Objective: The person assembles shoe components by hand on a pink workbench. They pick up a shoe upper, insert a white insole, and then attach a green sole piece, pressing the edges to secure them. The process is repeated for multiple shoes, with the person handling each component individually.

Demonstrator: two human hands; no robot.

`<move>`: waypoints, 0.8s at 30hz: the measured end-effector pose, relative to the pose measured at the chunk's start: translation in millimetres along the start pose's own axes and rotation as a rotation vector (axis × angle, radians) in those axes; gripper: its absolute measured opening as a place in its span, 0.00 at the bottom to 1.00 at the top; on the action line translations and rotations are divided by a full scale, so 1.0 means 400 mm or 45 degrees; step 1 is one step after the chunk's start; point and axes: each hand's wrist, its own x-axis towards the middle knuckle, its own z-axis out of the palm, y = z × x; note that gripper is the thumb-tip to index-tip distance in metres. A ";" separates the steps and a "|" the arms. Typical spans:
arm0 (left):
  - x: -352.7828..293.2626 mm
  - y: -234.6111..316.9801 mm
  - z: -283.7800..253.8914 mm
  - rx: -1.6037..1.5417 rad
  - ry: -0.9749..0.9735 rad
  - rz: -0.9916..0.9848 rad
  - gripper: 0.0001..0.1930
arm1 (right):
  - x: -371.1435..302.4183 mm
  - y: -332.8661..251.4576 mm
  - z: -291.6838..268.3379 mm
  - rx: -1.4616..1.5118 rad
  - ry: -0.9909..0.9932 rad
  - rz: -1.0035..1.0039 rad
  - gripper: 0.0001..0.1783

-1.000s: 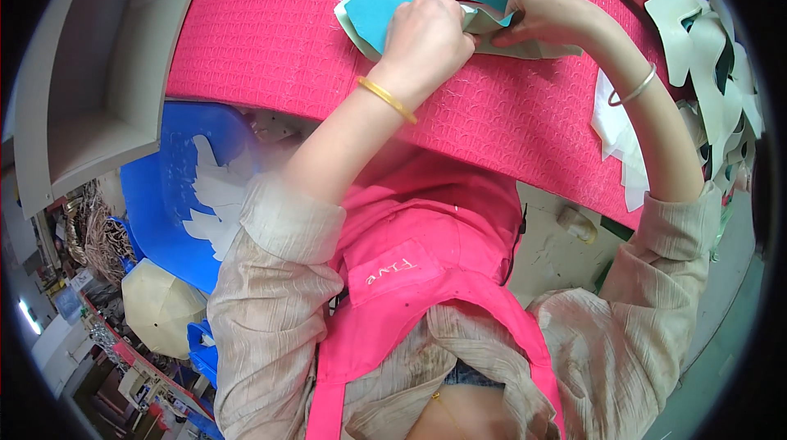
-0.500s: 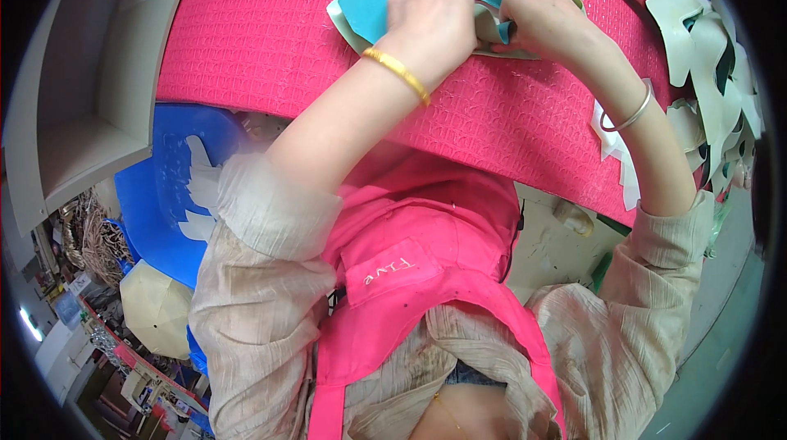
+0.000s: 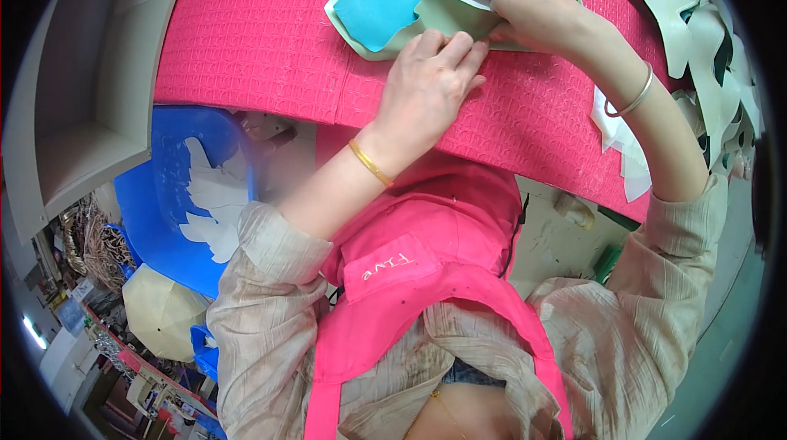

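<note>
A curved turquoise sheet piece (image 3: 385, 7), like a shoe upper, lies on the table with a pale green layer (image 3: 451, 17) showing around its rim and along the inner curve. My left hand (image 3: 430, 87) rests at the near edge of this layered piece, fingers stretched over the pale green material and slightly apart. At the right end of the inner curve, my right hand (image 3: 541, 15) is closed, its fingertips pressed to the layered piece. Exactly which layer it grips is hidden under the fingers. A bit of white shows in the gap beside them.
The pink textured table cover (image 3: 246, 46) extends around the piece. Pale green cut pieces (image 3: 705, 54) are heaped at the far right, with white pieces (image 3: 627, 149) at the table's right edge. A blue chair (image 3: 156, 186) holding white cut pieces (image 3: 217, 202) stands at left, below a grey shelf (image 3: 106, 71).
My left hand has come nearer and lower, its closed fingers now stretched out. The turquoise flap between the hands is no longer curled up, and the inner curve shows. My right hand stays at its end.
</note>
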 end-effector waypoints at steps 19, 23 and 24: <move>0.025 0.032 0.042 0.044 0.123 -0.025 0.16 | 0.005 0.043 0.000 0.105 -0.148 -0.141 0.08; 0.032 0.025 0.071 -0.061 0.193 0.050 0.17 | 0.002 0.062 -0.002 0.092 -0.144 -0.195 0.09; 0.035 0.031 0.062 -0.088 0.187 0.024 0.17 | 0.000 0.066 -0.003 0.072 -0.164 -0.201 0.10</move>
